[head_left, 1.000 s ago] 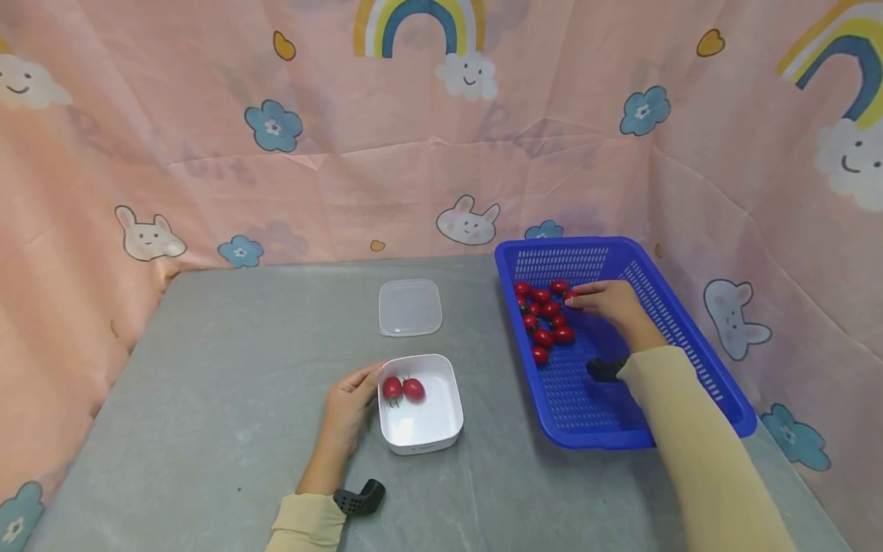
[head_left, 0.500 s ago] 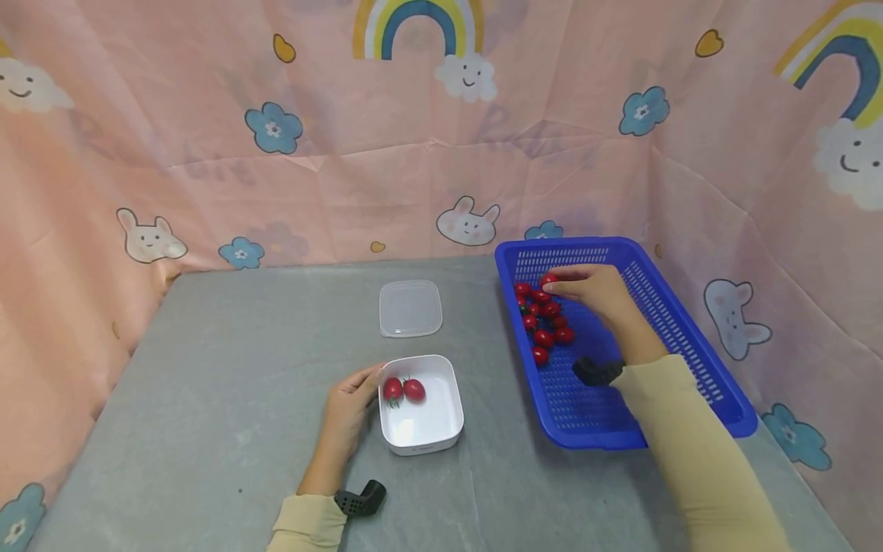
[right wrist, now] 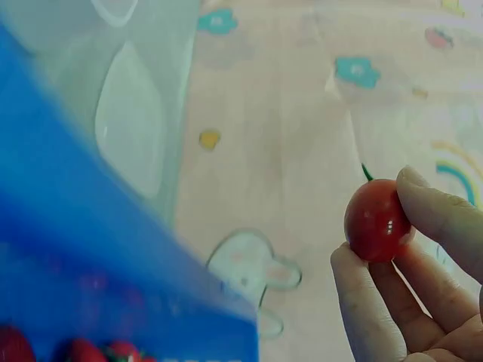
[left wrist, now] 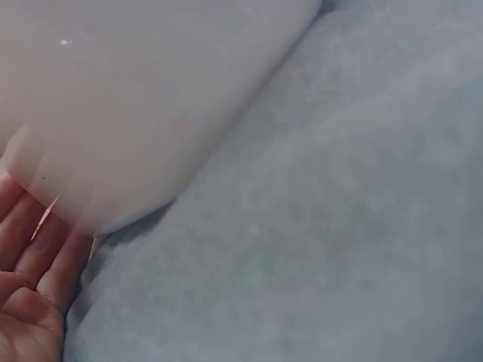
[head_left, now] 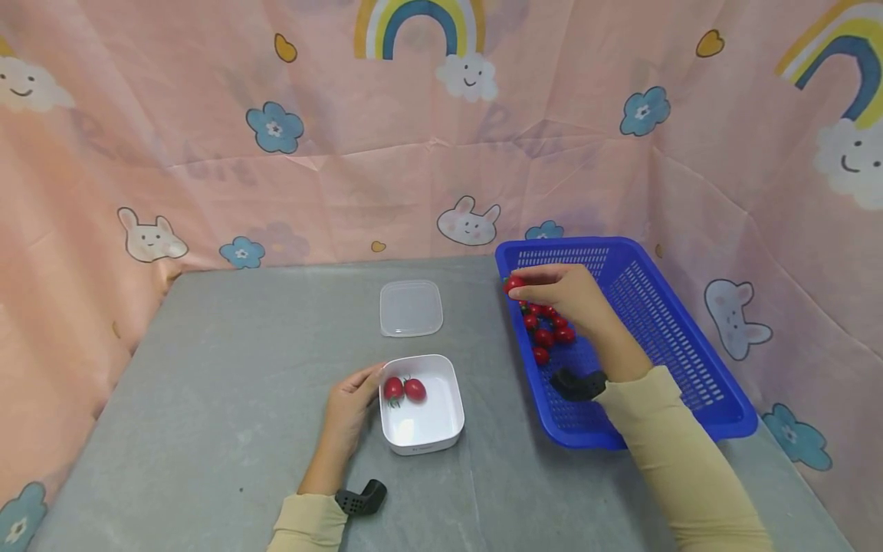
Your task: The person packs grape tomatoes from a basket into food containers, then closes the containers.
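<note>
Between the thumb and fingertips of my right hand (head_left: 569, 295) is a red cherry tomato (right wrist: 377, 220) with a short green stem. That hand is raised over the left rim of a blue basket (head_left: 690, 360). More red cherry tomatoes (head_left: 543, 338) lie along the basket's left side, some hidden under the hand. My left hand (head_left: 348, 410) touches the outer left side of a white square box (head_left: 431, 429), its fingers (left wrist: 49, 253) fairly straight against the wall. Two tomatoes (head_left: 415, 390) lie inside this box, near its left side.
Behind the white box, a translucent square lid (head_left: 411, 308) lies flat on the grey-covered table (head_left: 228, 383). A pink printed cloth (head_left: 386, 176) hangs at the back and both sides. The basket's raised rim stands between the right hand and the lid.
My right hand has lifted the cherry tomato from among the others and moved left to the basket's rim. The left hand and the white box have stayed in place.
</note>
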Tool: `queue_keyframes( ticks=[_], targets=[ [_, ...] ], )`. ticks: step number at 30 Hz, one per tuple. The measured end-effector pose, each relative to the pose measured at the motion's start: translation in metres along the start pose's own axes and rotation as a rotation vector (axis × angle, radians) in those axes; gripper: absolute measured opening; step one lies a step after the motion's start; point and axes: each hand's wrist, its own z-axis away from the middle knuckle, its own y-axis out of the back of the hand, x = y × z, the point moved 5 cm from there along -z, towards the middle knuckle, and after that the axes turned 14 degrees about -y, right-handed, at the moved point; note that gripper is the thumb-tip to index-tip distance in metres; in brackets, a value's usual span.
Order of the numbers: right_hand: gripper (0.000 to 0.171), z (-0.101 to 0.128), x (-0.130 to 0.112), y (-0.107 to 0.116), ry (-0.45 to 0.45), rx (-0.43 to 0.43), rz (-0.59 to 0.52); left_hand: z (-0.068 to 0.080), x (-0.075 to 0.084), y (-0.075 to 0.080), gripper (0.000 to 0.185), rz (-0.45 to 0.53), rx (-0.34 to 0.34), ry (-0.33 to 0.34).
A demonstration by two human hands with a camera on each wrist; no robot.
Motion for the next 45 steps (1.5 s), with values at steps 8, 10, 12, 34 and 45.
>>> queue_keyframes(
  ticks=[8, 10, 12, 34, 45],
  targets=[
    [0.046, 0.009, -0.008, -0.031, 0.005, -0.052, -0.019, 0.0, 0.001, -0.001, 0.035, -0.011, -0.004, -0.003],
    [0.045, 0.01, -0.009, -0.038, 0.012, -0.062, -0.022, 0.0, 0.001, -0.001, 0.035, -0.014, -0.004, -0.005],
    [0.045, 0.011, -0.011, -0.044, 0.019, -0.078, -0.029, 0.0, 0.001, -0.001, 0.035, -0.016, -0.004, -0.007],
    [0.04, 0.029, -0.024, -0.089, 0.048, -0.127, -0.064, 0.0, 0.002, 0.0, 0.036, -0.027, -0.01, -0.008],
    [0.039, 0.039, -0.023, -0.102, 0.05, -0.121, -0.021, 0.0, 0.003, 0.0, 0.036, -0.046, -0.015, 0.001]
  ],
)
